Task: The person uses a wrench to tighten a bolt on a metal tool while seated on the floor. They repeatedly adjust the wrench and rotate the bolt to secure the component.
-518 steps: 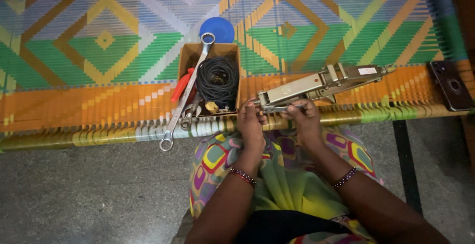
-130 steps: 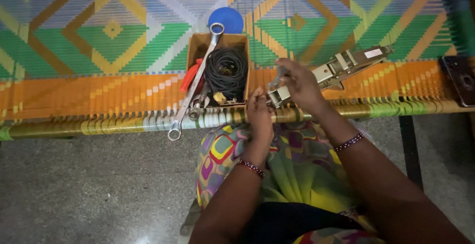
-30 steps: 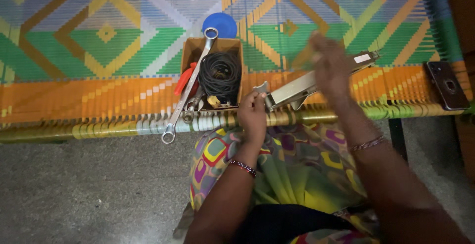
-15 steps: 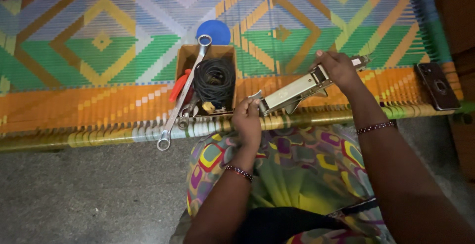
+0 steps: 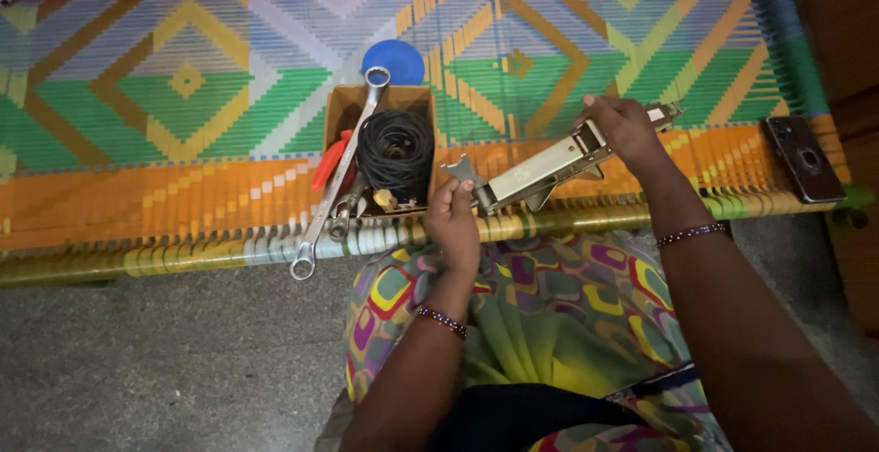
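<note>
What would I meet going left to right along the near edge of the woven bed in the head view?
Long spanner → cardboard box with a coil of black cord → left hand → metal lever tool → right hand → dark phone.

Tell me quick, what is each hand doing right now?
Left hand: closed on the near end of the long metal tool.
Right hand: closed on the far end of the same tool.
</note>
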